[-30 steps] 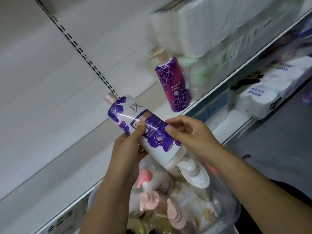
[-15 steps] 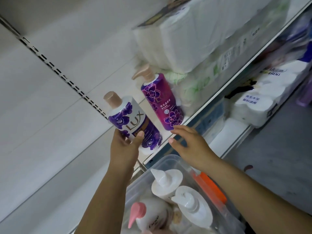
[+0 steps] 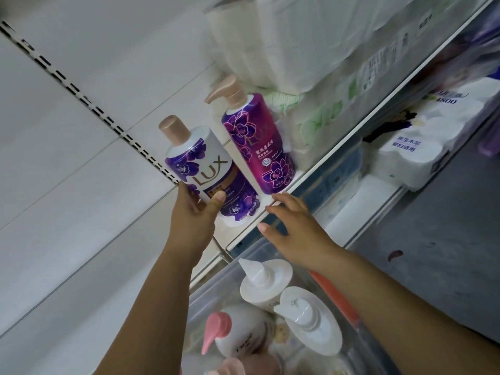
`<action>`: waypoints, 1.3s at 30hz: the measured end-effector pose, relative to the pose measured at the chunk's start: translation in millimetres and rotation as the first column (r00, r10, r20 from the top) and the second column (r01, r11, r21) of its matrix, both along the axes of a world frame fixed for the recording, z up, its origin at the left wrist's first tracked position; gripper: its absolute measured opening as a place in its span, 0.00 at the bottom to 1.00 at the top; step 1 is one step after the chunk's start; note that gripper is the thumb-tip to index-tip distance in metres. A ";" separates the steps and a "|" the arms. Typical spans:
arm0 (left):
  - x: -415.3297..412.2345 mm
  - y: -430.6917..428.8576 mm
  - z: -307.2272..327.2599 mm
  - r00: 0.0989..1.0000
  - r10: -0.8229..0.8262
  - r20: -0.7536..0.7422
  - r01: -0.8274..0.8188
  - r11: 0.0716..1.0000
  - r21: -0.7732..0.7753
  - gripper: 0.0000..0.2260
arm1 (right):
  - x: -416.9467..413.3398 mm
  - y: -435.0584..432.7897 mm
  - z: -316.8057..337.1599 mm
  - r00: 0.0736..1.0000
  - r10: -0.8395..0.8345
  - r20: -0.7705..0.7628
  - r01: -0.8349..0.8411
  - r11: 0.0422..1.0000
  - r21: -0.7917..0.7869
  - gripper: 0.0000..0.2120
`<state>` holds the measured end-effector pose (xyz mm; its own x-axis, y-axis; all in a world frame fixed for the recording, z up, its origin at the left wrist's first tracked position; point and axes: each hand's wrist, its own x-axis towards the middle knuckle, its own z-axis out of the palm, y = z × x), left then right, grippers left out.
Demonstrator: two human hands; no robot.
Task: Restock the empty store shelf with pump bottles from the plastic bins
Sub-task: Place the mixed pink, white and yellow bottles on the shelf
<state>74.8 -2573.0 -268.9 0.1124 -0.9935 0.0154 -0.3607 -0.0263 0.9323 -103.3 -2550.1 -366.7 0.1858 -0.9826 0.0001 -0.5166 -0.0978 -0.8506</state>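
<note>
The left hand (image 3: 193, 212) grips the lower body of the white-and-purple LUX bottle (image 3: 205, 169), thumb across the label and fingers curled round the back. The bottle stands nearly upright, label forward, with its base at the front of the shelf (image 3: 243, 232); whether it is fully seated cannot be determined. The right hand (image 3: 295, 234) hovers just beside the shelf edge, fingers spread, holding nothing.

The step in hand appears to be placement. Recommended procedure:

1. Lower the base flat onto the shelf before loosening the grip.
2. Slide the bottle back from the edge, in line with the magenta LUX pump bottle (image 3: 257, 142) just beside it.
3. Leave a small gap so the two do not knock together.
4. Use the free hand to steady the neighbour if it rocks.

Below, the clear plastic bin (image 3: 197, 307) holds further pump bottles. Wrapped toilet-paper packs (image 3: 297, 50) occupy the shelf beyond.
</note>
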 end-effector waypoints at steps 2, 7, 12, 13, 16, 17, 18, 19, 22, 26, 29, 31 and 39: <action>-1.2 0.6 -1.8 1.000 0.004 0.019 -0.004 1.000 -0.016 0.26 | 0.7 0.6 -0.4 1.000 -0.002 0.003 0.002 1.000 -0.001 0.26; -1.8 -4.9 -0.5 0.997 -0.021 0.078 0.023 0.999 -0.022 0.27 | -1.4 1.8 4.1 0.998 -0.005 0.066 0.003 0.999 0.038 0.25; 1.7 -7.5 0.9 0.991 -0.033 0.130 0.032 0.999 0.011 0.28 | -6.6 3.4 8.9 0.997 0.007 0.076 -0.012 0.998 0.068 0.26; 2.6 -8.1 1.1 0.989 -0.032 0.143 0.031 0.999 0.012 0.28 | -8.0 3.8 9.1 0.997 0.014 0.070 -0.019 0.997 0.070 0.26; 5.2 -10.4 1.5 0.985 -0.037 0.171 0.033 0.999 0.024 0.27 | -11.1 3.4 7.2 0.998 0.025 0.053 -0.029 0.997 0.069 0.25; 6.1 -10.1 1.9 0.984 -0.039 0.172 0.034 0.999 0.031 0.27 | -11.5 3.2 6.5 0.998 0.024 0.051 -0.028 0.997 0.068 0.24; 7.2 -9.4 2.5 0.984 -0.043 0.174 0.038 0.999 0.036 0.27 | -11.4 3.0 5.9 0.998 0.024 0.052 -0.027 0.997 0.065 0.24; 8.3 -8.7 3.0 0.983 -0.052 0.176 0.046 0.998 0.042 0.27 | -11.2 2.8 5.8 0.998 0.024 0.054 -0.027 0.998 0.064 0.23; 10.4 -7.3 3.6 0.986 -0.077 0.149 0.068 0.996 0.060 0.28 | -10.4 3.4 6.7 0.998 0.034 0.060 -0.038 0.997 0.073 0.23; 8.6 -1.2 0.7 0.992 -0.065 0.109 0.058 0.996 0.064 0.26 | -8.0 11.4 16.4 0.994 0.020 0.108 -0.030 0.995 0.091 0.24; 1.1 13.8 -4.6 0.996 0.031 0.082 -0.036 0.998 0.059 0.27 | -11.0 30.1 27.6 0.979 -0.008 0.203 -0.018 0.992 0.127 0.21; -4.0 30.8 -4.1 0.981 0.153 0.116 -0.160 0.986 0.049 0.28 | -17.6 45.0 32.3 0.975 -0.022 0.221 -0.013 0.988 0.155 0.19; 3.3 135.0 -8.8 0.918 0.258 0.300 -0.273 0.962 0.010 0.19 | -35.4 114.7 60.0 0.959 -0.095 0.268 0.042 0.979 0.199 0.16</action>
<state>78.0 -2438.0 -277.7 0.3701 -0.9282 0.0388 -0.5910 -0.2030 0.7807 -138.7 -2435.3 -306.8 0.1373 -0.9798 -0.1453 -0.2604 0.1058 -0.9597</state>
